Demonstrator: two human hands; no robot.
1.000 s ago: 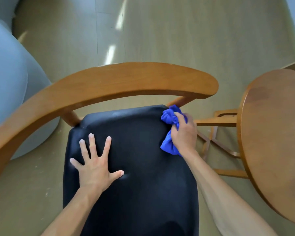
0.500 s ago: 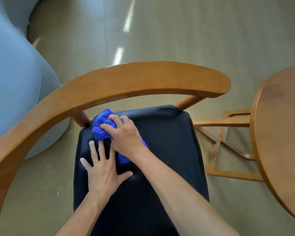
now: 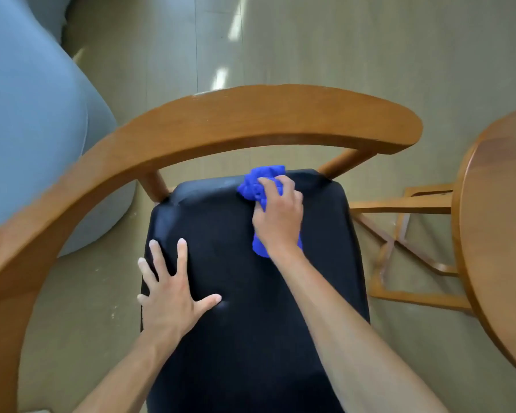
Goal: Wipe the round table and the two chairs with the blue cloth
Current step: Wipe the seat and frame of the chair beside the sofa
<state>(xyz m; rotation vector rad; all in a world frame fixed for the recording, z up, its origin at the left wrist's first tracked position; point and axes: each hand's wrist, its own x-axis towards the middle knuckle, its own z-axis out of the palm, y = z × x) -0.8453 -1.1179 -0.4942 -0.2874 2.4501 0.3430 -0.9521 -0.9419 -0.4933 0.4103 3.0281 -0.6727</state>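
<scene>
Where right hand [image 3: 277, 217] presses, blue cloth [image 3: 258, 181] half hidden.

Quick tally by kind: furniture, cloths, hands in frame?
Chairs: 1, the chair with a black seat
Tables: 1, the round table
Sofas: 1, the grey sofa
Cloths: 1, the blue cloth
Hands: 2, left hand and right hand
Total: 6

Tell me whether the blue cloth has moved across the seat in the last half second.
Yes. The blue cloth, bunched under the right hand, has swept from the black seat's back-left corner toward its back-right corner, nearer the round table.
</scene>
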